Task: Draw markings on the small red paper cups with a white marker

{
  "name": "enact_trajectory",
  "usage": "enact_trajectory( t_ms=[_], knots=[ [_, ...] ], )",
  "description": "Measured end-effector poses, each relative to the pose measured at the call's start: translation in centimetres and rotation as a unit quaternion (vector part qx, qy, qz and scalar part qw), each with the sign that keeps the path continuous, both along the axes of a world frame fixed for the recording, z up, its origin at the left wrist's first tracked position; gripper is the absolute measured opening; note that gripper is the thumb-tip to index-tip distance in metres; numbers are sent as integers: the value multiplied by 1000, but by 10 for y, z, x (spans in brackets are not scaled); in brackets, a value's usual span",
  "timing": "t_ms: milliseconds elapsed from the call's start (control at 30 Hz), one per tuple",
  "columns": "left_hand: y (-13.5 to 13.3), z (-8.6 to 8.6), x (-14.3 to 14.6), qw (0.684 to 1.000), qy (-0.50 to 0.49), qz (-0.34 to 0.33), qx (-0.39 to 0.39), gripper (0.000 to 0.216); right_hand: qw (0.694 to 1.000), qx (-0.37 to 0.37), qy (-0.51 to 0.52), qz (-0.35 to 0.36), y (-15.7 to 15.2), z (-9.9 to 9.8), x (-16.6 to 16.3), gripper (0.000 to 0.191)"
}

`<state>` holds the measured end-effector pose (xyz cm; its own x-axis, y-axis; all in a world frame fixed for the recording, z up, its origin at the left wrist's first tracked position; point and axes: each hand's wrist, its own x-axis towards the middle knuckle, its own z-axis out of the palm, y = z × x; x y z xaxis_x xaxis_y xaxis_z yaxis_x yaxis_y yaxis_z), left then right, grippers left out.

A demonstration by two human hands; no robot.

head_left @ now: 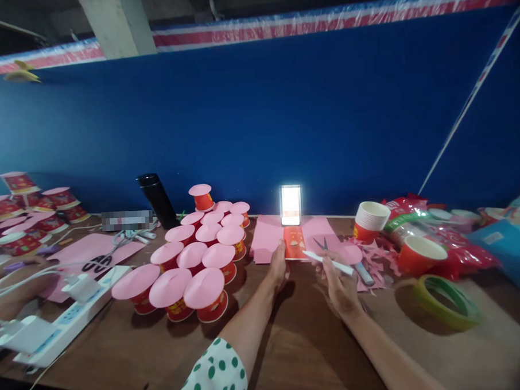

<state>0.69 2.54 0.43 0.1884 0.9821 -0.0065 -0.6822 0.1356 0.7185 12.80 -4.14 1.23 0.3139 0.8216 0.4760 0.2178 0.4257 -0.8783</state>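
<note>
My left hand (280, 266) is closed around the side of a red paper cup (293, 240) with a printed pattern, its pale rim facing me. The fingers behind the cup are hidden. In my right hand (339, 286) a white pen-shaped tube (338, 264) is pinched, its tip pointing left toward the cup's rim. Under and behind the cup lie pink paper sheets (265, 238). Dark scissor blades (321, 244) show just beyond my right hand, near a pink paper disc (351, 253). A pale tube (364, 274) rests right of my fingers.
Several red cups topped with pink discs (204, 287) stand to the left. A lit phone (290, 205) leans at the back. Stacked cups (372, 217), pink scraps (381, 256) and a tape roll (446, 303) lie right. A power strip (71, 324), black bottle (157, 200) and another person's arm (18, 286) are left.
</note>
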Motion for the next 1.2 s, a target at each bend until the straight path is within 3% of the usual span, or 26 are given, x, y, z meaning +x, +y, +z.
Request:
enact_trajectory(
  t_ms=[233, 500, 1200],
  knots=[
    [1, -1, -1, 1000, -6, -12, 9, 47, 1000, 4, -2, 6, 0, -8, 2, 28],
    [0, -2, 0, 1000, -11, -14, 16, 47, 996, 2, -84, -26, -2, -1, 3, 33],
    [3, -6, -3, 1000, 19, -9, -8, 47, 997, 0, -78, 4, -4, -4, 0, 27]
  ],
)
